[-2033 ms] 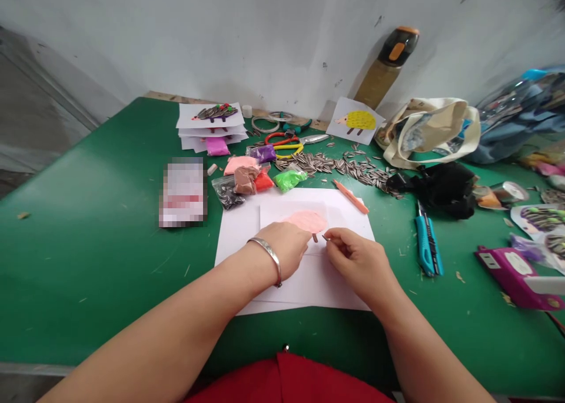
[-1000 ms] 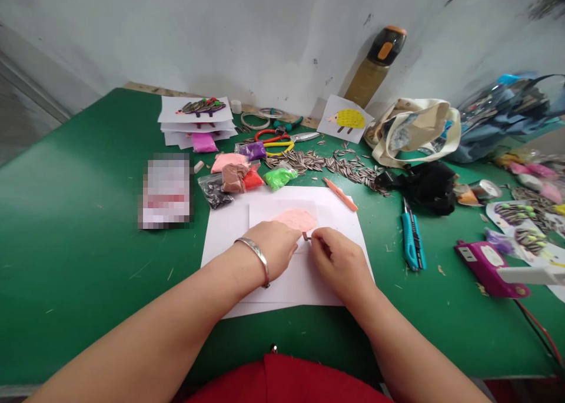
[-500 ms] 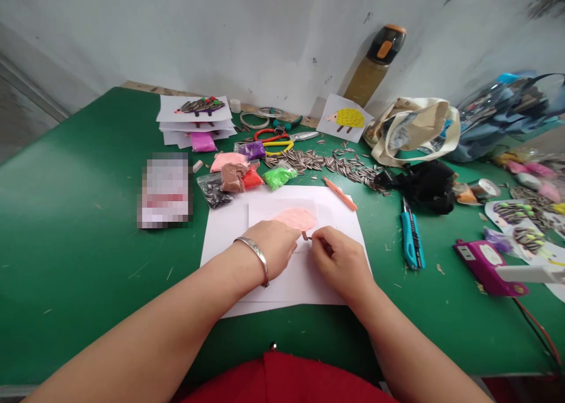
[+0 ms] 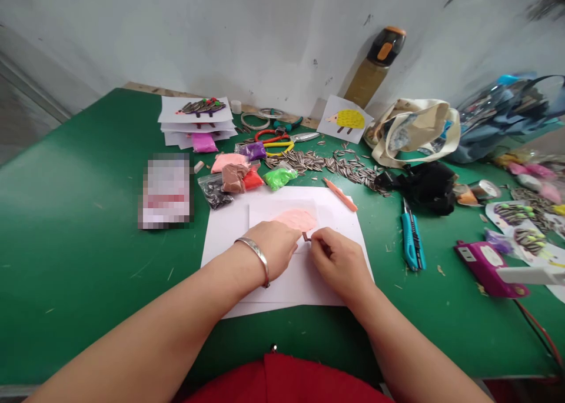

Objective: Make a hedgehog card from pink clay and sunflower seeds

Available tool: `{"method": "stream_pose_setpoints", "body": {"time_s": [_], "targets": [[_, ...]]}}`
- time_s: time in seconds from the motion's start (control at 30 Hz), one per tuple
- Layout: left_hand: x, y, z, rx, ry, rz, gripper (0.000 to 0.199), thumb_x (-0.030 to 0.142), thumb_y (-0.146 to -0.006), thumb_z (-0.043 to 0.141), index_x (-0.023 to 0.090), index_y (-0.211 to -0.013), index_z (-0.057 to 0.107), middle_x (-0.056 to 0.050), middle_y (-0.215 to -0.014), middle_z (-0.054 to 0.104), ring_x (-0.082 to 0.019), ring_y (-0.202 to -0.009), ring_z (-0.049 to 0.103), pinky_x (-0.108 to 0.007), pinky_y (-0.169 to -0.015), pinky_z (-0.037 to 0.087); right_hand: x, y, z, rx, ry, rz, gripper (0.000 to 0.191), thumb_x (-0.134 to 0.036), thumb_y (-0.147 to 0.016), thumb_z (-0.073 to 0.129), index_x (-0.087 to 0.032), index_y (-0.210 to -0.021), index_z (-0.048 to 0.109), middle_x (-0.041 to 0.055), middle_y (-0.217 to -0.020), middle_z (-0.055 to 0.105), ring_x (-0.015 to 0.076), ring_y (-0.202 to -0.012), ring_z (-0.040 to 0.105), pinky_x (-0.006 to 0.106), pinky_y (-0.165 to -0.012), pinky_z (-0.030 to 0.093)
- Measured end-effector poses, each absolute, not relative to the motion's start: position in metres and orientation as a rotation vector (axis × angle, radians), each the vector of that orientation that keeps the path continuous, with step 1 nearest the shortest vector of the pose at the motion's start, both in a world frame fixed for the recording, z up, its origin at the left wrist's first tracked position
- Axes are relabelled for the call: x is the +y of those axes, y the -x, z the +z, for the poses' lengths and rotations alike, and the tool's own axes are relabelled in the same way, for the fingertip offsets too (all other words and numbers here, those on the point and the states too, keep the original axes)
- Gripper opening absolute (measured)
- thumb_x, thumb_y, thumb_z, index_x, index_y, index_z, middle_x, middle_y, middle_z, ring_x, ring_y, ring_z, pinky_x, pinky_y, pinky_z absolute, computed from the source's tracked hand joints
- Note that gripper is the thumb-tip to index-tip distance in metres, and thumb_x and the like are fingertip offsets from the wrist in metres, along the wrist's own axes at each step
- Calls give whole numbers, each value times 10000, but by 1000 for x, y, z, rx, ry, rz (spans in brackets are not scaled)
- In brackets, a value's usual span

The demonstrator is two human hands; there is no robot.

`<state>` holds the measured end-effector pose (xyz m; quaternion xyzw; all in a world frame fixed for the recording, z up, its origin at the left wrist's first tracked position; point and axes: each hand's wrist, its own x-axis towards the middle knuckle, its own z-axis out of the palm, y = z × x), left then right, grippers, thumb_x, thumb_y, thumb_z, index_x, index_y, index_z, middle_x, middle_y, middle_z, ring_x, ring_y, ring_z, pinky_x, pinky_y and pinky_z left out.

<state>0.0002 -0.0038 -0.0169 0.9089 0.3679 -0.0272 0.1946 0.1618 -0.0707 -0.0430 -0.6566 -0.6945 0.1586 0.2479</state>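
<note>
A sheet of white paper (image 4: 265, 209) carries a flat, pink oval of modelling clay (image 4: 300, 219). Over the oval's lower left part lies my left hand (image 4: 274, 247), wearing a silver bangle; its index finger stretches forward to the clay's lower edge, and the other fingers are partly hidden. A small, bent strip of brown clay (image 4: 305, 237) sits just below the oval. My right hand (image 4: 338, 259) is closed in a pinch at the strip's right end. Larger white sheets (image 4: 220, 262) lie underneath.
Bags of coloured clay (image 4: 233, 177), scissors (image 4: 304, 136) and sunflower seeds (image 4: 304, 160) lie behind the paper. An orange tool (image 4: 339, 194) rests on the sheets' right corner. To the right are a blue utility knife (image 4: 412, 238) and a magenta device (image 4: 485, 267). A hedgehog picture (image 4: 346, 119) leans near a bottle (image 4: 375, 67).
The right end of the brown strip now looks bent downward more, close to my right fingertips. Both hands stay almost in place, and the view shifts very slightly.
</note>
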Motion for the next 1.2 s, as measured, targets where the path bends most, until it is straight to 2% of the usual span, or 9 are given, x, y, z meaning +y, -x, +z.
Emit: {"method": "stream_pose_setpoints", "body": {"time_s": [0.23, 0.57, 0.77, 0.97, 1.2], "targets": [[-4, 0, -16, 1009, -2555, -70, 225, 232, -877, 421, 209, -891, 644, -52, -808, 684, -213, -737, 644, -301, -638, 449, -69, -161, -43, -1952, 1806, 425, 149, -188, -827, 444, -203, -756, 574, -12, -664, 591, 127, -606, 518, 242, -582, 360], [-4, 0, -16, 1035, -2538, -93, 270, 238, -875, 422, 217, -1056, 621, -64, -883, 700, -225, -742, 655, -311, -636, 454, -69, -162, -43, -1936, 1829, 429, 154, -202, -832, 442, -203, -783, 588, -4, -678, 606, 133, -608, 531, 246, -581, 362], [-4, 0, -15, 1035, -2539, -108, 260, 237, -877, 409, 212, -1010, 631, -63, -873, 700, -221, -730, 655, -307, -623, 449, -69, -162, -44, -1898, 1817, 422, 143, -206, -836, 448, -203, -790, 583, -10, -668, 600, 129, -599, 525, 244, -581, 364], [-5, 1, -16, 1028, -2536, -78, 237, 226, -872, 433, 217, -1016, 622, -58, -877, 690, -219, -812, 656, -305, -697, 477, -70, -164, -40, -1720, 1772, 503, 128, -241, -842, 467, -214, -789, 580, -23, -650, 600, 119, -560, 517, 232, -564, 385], [-2, 3, -12, 949, -2562, -31, 208, 184, -856, 452, 225, -914, 648, -30, -878, 694, -202, -906, 647, -288, -793, 472, -68, -167, -41, -1494, 1789, 678, 135, -315, -884, 446, -231, -886, 552, -26, -719, 650, 120, -579, 570, 238, -595, 426]]}}
